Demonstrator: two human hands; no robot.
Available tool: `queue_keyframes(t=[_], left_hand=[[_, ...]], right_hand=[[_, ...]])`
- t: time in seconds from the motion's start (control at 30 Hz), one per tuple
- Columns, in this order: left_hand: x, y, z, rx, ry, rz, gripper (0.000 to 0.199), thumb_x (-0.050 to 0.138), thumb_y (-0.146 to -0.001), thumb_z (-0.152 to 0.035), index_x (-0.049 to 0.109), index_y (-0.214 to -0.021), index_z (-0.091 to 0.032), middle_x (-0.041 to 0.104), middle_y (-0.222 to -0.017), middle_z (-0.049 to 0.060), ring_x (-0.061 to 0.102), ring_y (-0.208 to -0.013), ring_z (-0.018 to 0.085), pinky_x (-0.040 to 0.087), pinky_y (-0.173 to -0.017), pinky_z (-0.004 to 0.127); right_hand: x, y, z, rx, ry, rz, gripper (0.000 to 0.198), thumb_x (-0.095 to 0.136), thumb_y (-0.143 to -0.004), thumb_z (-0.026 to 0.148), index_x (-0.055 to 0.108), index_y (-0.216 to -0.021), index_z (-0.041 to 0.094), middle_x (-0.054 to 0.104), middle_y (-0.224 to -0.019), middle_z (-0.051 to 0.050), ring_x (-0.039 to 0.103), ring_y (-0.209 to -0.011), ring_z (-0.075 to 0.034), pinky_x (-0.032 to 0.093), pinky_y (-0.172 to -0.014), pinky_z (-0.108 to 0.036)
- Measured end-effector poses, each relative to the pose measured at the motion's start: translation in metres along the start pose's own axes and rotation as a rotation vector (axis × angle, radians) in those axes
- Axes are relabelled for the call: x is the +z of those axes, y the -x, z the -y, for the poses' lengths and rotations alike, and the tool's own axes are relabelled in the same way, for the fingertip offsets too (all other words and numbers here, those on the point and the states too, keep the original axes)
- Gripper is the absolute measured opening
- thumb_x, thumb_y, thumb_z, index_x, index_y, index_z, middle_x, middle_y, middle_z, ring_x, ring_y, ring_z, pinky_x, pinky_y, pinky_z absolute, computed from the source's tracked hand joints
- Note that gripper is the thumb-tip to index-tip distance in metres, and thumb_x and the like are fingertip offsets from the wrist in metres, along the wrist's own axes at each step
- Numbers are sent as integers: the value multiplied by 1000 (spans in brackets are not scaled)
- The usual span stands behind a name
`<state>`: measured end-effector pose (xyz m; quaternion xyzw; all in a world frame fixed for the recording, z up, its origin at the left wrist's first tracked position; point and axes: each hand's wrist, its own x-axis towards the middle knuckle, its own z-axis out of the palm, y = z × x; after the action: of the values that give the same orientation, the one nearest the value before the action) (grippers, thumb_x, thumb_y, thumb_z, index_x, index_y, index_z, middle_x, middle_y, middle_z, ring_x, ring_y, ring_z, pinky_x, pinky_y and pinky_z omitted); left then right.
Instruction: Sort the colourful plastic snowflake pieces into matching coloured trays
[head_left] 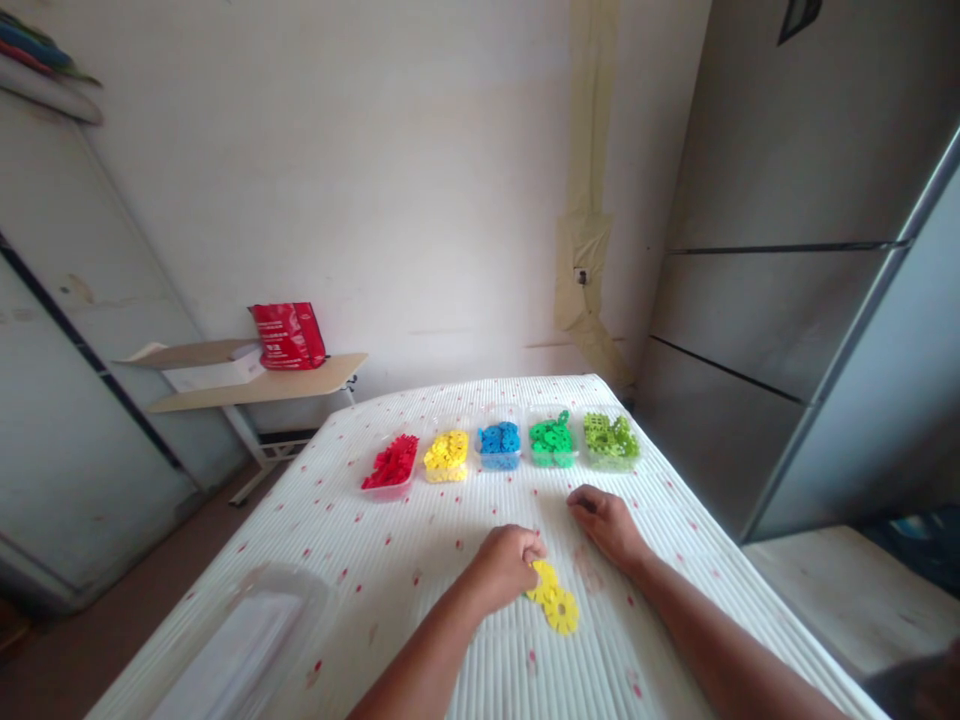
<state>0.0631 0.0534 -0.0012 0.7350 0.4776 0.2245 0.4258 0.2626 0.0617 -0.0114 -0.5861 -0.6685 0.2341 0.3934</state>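
Note:
My left hand [508,562] is over the middle of the table, its fingers closed on a joined pair of flat yellow snowflake discs [562,611]. The discs have notched rims and stick out to the right of my fingertips, one partly covered by them. To the right, my right hand [606,520] lies on the cloth with its fingers curled in. Whether anything is inside them is hidden. Beyond my hands stand clear plastic boxes in a row, holding red pieces [394,461], yellow pieces [447,450], blue pieces [499,438], green pieces [553,437] and light green pieces [611,436].
A white ribbed cloth [360,560] with small red marks covers the table. A clear tray [311,600] with something white in it lies at the front left. Behind are a side table [337,372] with a red bag [289,336], and a grey fridge [757,300] at right.

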Motion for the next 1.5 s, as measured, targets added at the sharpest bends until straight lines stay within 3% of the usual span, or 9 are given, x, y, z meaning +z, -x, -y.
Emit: queue_keyframes(t=[0.17,0.43,0.53,0.77,0.97,1.23,1.33,1.5], left_hand=[[-6,7,-2,82,-354,22,39,52,-54,-5,72,-85,-20,63,-76,2,56,-66,13,41,-60,21],[-4,9,1,128,-423,82,48,52,-60,-10,66,-102,-28,57,-92,2,57,-87,17,44,-78,25],[-4,8,1,137,-428,128,46,51,-62,-11,67,-101,-31,55,-92,2,56,-89,18,44,-81,27],[-5,7,0,124,-368,89,31,54,-59,-10,67,-84,-24,52,-88,1,54,-83,15,42,-73,24],[-17,14,-2,91,-181,88,27,54,-54,-5,65,-74,-19,51,-84,-1,49,-73,12,40,-64,22],[-15,13,6,73,-97,-116,24,53,-52,0,62,-68,-16,52,-83,-1,47,-66,10,39,-64,22],[-16,11,8,32,-67,-166,23,52,-50,1,58,-63,-16,51,-73,-2,47,-66,11,38,-62,22],[-24,18,1,-46,156,-35,12,51,-56,-8,52,-64,-16,48,-55,-6,44,-52,9,33,-49,19]], right_hand=[[1,-1,-1,-5,6,-7,18,43,-69,25,59,-71,18,61,-68,-1,55,-66,-16,41,-64,-25],[1,0,0,-21,5,-12,18,43,-68,25,60,-71,17,61,-67,-1,55,-65,-16,41,-62,-25],[1,0,0,-29,1,-11,19,43,-69,26,60,-71,17,61,-66,-1,55,-64,-15,41,-61,-25],[2,-1,-2,-27,0,-14,18,44,-68,25,60,-71,17,61,-66,-1,55,-64,-15,41,-61,-25],[1,-1,-3,-32,-4,-9,19,43,-69,24,60,-72,17,62,-67,-1,55,-65,-15,41,-62,-25],[2,-1,-3,-30,8,-13,18,43,-67,23,60,-71,18,61,-66,-1,55,-64,-15,41,-62,-25],[2,-1,-3,-28,8,-10,18,43,-68,23,60,-70,17,61,-67,-1,55,-65,-15,41,-63,-25],[2,-1,-4,-30,3,-3,18,44,-68,24,60,-71,17,61,-67,-1,55,-65,-15,41,-62,-25]])
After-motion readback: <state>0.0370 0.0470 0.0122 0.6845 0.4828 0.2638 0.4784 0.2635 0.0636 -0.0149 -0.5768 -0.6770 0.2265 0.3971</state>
